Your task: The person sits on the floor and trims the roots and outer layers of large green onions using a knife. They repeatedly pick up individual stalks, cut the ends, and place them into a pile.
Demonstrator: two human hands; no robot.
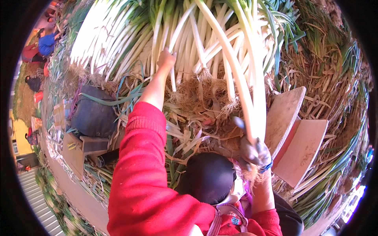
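Before me lies a wide heap of long green onions (pixel 184 56), white shafts towards me and leaves away, with tangled brown roots (pixel 203 88) at the near end. My left hand (pixel 166 60) reaches over the heap, its bare fingers closed around one thin onion stalk (pixel 173 79). At the right, my right hand (pixel 255 153), in a dirty grey glove, grips long thick green onions (pixel 240 79) near their root ends. Their shafts slant up and away across the heap. Some roots hang below the glove by the wrist.
Two worn boards (pixel 301 153) stand right of my right hand. At the left are a black container (pixel 94 112) and a wooden piece with yellow-handled clippers (pixel 71 145). A dark rounded shape (pixel 206 178) sits between my arms. Dry leaves cover the ground; people (pixel 45 44) are far left.
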